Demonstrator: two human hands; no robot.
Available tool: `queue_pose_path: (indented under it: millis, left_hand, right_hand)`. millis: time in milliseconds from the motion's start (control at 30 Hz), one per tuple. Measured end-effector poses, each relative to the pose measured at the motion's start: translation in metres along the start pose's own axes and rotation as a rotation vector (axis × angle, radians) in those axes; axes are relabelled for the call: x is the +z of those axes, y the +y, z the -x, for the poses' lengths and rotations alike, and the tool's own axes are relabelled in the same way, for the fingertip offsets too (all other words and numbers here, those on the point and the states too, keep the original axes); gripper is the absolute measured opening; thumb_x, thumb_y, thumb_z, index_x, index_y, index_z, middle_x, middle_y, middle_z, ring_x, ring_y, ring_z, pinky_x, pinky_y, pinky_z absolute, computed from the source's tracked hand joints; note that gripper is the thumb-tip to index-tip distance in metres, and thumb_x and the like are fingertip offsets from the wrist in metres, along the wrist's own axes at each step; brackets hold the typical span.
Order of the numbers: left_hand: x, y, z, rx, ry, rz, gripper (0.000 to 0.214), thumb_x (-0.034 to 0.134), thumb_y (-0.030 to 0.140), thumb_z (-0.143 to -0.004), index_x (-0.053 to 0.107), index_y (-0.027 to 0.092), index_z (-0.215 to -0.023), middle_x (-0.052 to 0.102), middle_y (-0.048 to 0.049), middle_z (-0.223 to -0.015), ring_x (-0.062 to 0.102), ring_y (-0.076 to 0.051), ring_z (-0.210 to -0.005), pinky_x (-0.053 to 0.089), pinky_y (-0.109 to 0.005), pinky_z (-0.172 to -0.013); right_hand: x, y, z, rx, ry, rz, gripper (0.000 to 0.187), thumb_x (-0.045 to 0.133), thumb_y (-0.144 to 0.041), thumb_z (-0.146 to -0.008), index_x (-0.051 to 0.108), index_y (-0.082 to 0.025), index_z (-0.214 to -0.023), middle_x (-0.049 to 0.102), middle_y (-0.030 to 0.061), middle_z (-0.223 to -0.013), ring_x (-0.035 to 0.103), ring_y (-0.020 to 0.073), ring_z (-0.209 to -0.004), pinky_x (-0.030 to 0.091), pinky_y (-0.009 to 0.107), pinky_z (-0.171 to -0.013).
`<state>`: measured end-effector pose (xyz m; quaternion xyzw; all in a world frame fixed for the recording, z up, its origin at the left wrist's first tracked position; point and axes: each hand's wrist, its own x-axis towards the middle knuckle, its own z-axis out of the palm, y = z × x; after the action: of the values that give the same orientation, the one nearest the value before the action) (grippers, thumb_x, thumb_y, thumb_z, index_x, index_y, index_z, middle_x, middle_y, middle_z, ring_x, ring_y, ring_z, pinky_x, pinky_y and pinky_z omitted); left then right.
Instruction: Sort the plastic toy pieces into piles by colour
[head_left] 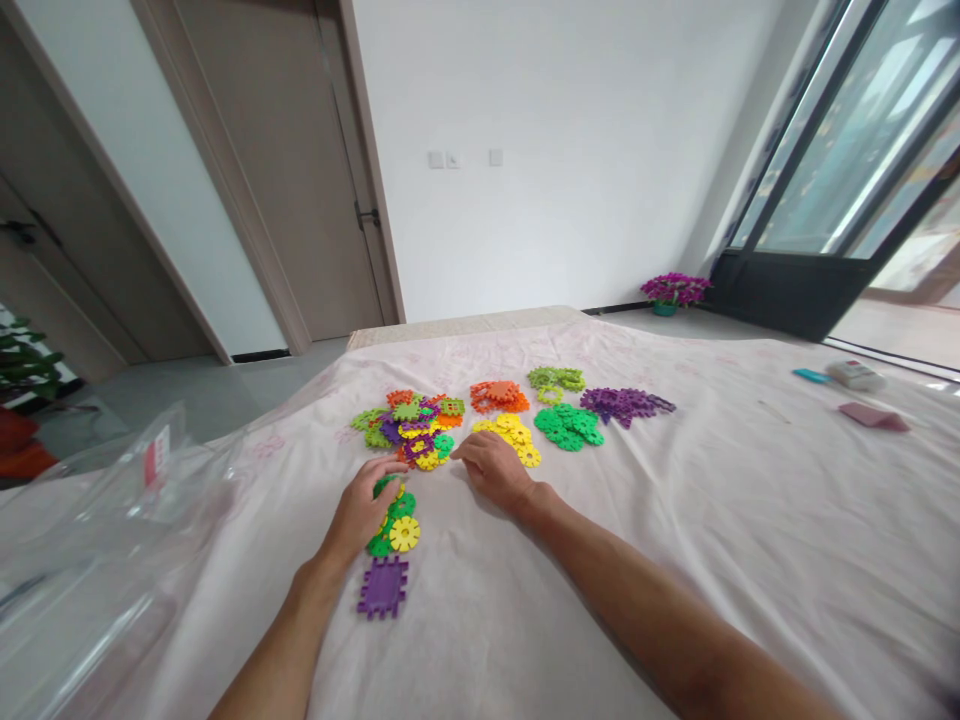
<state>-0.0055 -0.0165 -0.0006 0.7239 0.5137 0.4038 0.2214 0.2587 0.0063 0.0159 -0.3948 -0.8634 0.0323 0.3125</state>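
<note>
My left hand [367, 505] reaches over a small stack of green discs [402, 503] and a yellow notched disc [405, 533], its thumb and fingers apart. Its fingertips are at the near edge of a mixed heap of plastic building pieces [409, 410] in orange, lime, purple, yellow and green. Between that heap and a pile of yellow discs [513, 430] is my right hand [491, 470]; its bent fingers point left and I see nothing held in them. A purple square piece [383, 587] with toothed edges lies below my left hand.
Sorted piles lie beyond my right hand: orange pieces [500, 395], lime pieces [556, 378], green discs [570, 427] and purple pieces [624, 404]. Clear plastic bags [112, 540] cover the left side of the cloth [720, 530]. A pink item [874, 416] and a whitish object [856, 376] lie far right.
</note>
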Motion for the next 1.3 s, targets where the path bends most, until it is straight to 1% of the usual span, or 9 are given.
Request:
queue_pose_path:
  millis: [67,200,367,533,733,933,1133,1200,1300]
  left_hand:
    - [0.000,0.001,0.000,-0.050,0.008,0.156,0.035,0.054,0.035,-0.085,0.065,0.021,-0.115,0.061,-0.0081,-0.128,0.053,-0.023,-0.125,0.036,-0.042,-0.111]
    - [0.004,0.011,0.001,-0.156,-0.048,0.483,0.055,0.056,0.041,-0.085,0.049,0.019,-0.135,0.051,-0.0122,-0.143,0.046,-0.024,-0.133,0.035,-0.042,-0.112]
    - [0.008,0.025,0.004,-0.167,-0.105,0.559,0.059,0.059,0.043,-0.085,0.047,0.019,-0.138,0.046,-0.0109,-0.148,0.041,-0.024,-0.138,0.032,-0.039,-0.115]
    - [0.005,0.024,0.005,-0.209,-0.068,0.664,0.056,0.057,0.045,-0.087,0.050,0.018,-0.136,0.051,-0.0114,-0.144,0.045,-0.024,-0.134,0.034,-0.040,-0.113]
    - [0.006,0.023,0.004,-0.229,-0.056,0.659,0.057,0.063,0.048,-0.082,0.056,0.018,-0.130,0.054,-0.0125,-0.140,0.049,-0.027,-0.131,0.036,-0.042,-0.112]
    - [0.007,0.026,0.003,-0.252,-0.052,0.639,0.056,0.064,0.046,-0.081,0.056,0.017,-0.128,0.057,-0.0124,-0.137,0.052,-0.026,-0.128,0.039,-0.041,-0.109]
    - [0.010,0.026,0.003,-0.284,-0.038,0.587,0.053,0.066,0.046,-0.076,0.061,0.017,-0.120,0.063,-0.0117,-0.129,0.059,-0.026,-0.119,0.046,-0.041,-0.101]
    - [0.011,0.025,0.003,-0.288,-0.044,0.585,0.053,0.067,0.046,-0.075,0.062,0.017,-0.119,0.064,-0.0117,-0.127,0.060,-0.026,-0.117,0.048,-0.041,-0.100]
    - [0.011,0.025,0.003,-0.288,-0.063,0.592,0.053,0.067,0.046,-0.074,0.062,0.016,-0.118,0.066,-0.0116,-0.124,0.061,-0.026,-0.117,0.048,-0.041,-0.099]
  right_hand:
    - [0.003,-0.004,0.001,-0.059,-0.069,-0.005,0.026,0.052,-0.008,-0.086,0.069,-0.021,-0.101,0.068,0.0058,-0.095,0.057,0.0186,-0.091,0.042,0.031,-0.084]
    - [0.003,-0.008,0.001,-0.106,-0.118,0.013,0.021,0.054,-0.010,-0.087,0.068,-0.020,-0.099,0.068,0.0054,-0.093,0.057,0.0179,-0.088,0.041,0.029,-0.081]
    - [0.001,-0.014,0.000,-0.137,-0.132,-0.003,0.025,0.052,-0.014,-0.089,0.065,-0.020,-0.110,0.068,0.0064,-0.098,0.057,0.0187,-0.092,0.041,0.030,-0.083]
    - [-0.004,-0.031,-0.001,-0.203,-0.171,-0.049,0.044,0.055,-0.022,-0.090,0.051,-0.023,-0.133,0.062,0.0074,-0.123,0.055,0.0205,-0.108,0.041,0.033,-0.092]
    - [0.002,-0.044,-0.003,-0.271,-0.246,-0.049,0.041,0.051,-0.026,-0.094,0.049,-0.023,-0.134,0.056,0.0074,-0.134,0.050,0.0204,-0.119,0.039,0.035,-0.099]
    - [0.007,-0.042,-0.003,-0.251,-0.228,-0.062,0.031,0.054,-0.028,-0.093,0.057,-0.021,-0.123,0.065,0.0074,-0.115,0.056,0.0199,-0.105,0.040,0.033,-0.093]
    - [0.009,-0.039,-0.003,-0.216,-0.201,-0.028,0.022,0.055,-0.024,-0.092,0.062,-0.021,-0.113,0.064,0.0062,-0.100,0.056,0.0185,-0.093,0.042,0.030,-0.082]
    - [0.010,-0.039,-0.003,-0.196,-0.202,-0.017,0.024,0.055,-0.024,-0.093,0.061,-0.022,-0.115,0.064,0.0063,-0.101,0.056,0.0188,-0.095,0.043,0.029,-0.082]
    - [0.010,-0.039,-0.003,-0.185,-0.202,-0.019,0.036,0.056,-0.026,-0.093,0.054,-0.023,-0.128,0.062,0.0077,-0.115,0.056,0.0198,-0.103,0.043,0.031,-0.087]
